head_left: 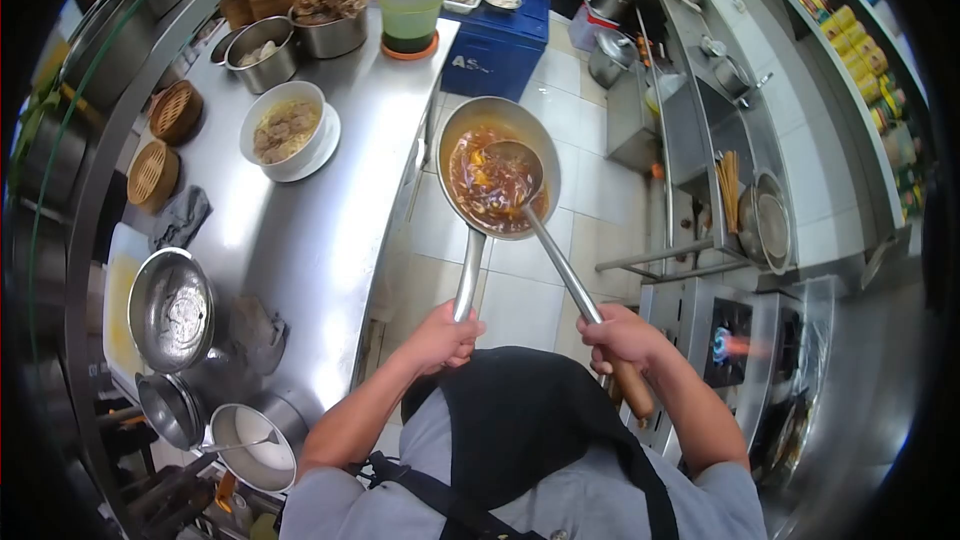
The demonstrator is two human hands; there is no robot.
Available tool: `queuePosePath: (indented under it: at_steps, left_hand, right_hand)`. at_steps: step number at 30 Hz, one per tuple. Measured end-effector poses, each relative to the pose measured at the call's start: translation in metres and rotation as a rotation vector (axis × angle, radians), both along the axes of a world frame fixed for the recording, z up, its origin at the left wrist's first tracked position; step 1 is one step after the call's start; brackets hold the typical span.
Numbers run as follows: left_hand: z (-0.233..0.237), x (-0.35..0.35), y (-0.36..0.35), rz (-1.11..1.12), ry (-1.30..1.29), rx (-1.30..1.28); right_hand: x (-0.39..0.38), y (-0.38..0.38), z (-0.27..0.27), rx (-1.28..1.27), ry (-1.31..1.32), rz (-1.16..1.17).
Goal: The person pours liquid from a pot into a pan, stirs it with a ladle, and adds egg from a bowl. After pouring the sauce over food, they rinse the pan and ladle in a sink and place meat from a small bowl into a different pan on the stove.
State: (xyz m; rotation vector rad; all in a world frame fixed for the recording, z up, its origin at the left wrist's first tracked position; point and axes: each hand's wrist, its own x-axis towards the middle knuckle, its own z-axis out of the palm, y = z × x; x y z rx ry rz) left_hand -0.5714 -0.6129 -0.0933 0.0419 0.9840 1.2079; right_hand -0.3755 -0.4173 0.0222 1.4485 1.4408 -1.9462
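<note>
My left hand (447, 338) is wrapped round the metal handle of a deep frying pan (548, 125), held out in front of me above the floor. Reddish-brown sauce (475, 185) with orange and pale bits fills the bottom of the pan. In my right hand (622, 335) is a long-handled ladle (562, 265) with a wooden grip end. The ladle's bowl rests in the sauce, toward the pan's right side, partly covered by it. Both hands are closed on their handles.
A steel counter (320, 200) at left carries a white bowl of noodles and meat (290, 130), pots, and an empty steel bowl (172, 310). A stove burner (728, 345) burns at right. A blue chest (495, 50) stands ahead; a sink (735, 110) is to the right.
</note>
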Motion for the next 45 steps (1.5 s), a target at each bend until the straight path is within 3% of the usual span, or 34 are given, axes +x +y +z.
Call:
queuePosePath:
  at_steps: [1,3,8,13,30,36,45]
  left_hand:
    - [-0.001,-0.003,-0.003,-0.017,0.009,-0.011]
    - [0.006,-0.01,-0.012,-0.004,0.005,-0.029]
    - [0.019,-0.026,-0.037,0.061,-0.114,0.018]
    - [0.031,-0.029,-0.055,0.203,-0.265,0.105]
    - [0.047,-0.051,-0.077,0.399,-0.277,0.132]
    - [0.036,-0.047,-0.084,0.393,-0.32,0.148]
    - [0.034,-0.043,-0.085,0.39,-0.331,0.174]
  right_hand:
    - [-0.004,0.001,0.005,-0.004,0.001,0.018]
    - [-0.01,0.004,0.022,-0.28,0.118,-0.176]
    - [-0.023,-0.007,0.033,-0.375,0.149,-0.177]
    - [-0.045,-0.008,0.049,-0.296,0.127,-0.065]
    - [-0.17,-0.024,0.102,-0.239,0.186,0.182]
    - [-0.233,-0.041,0.085,-0.241,0.261,0.3]
    - [-0.295,-0.057,0.029,0.109,0.327,0.556]
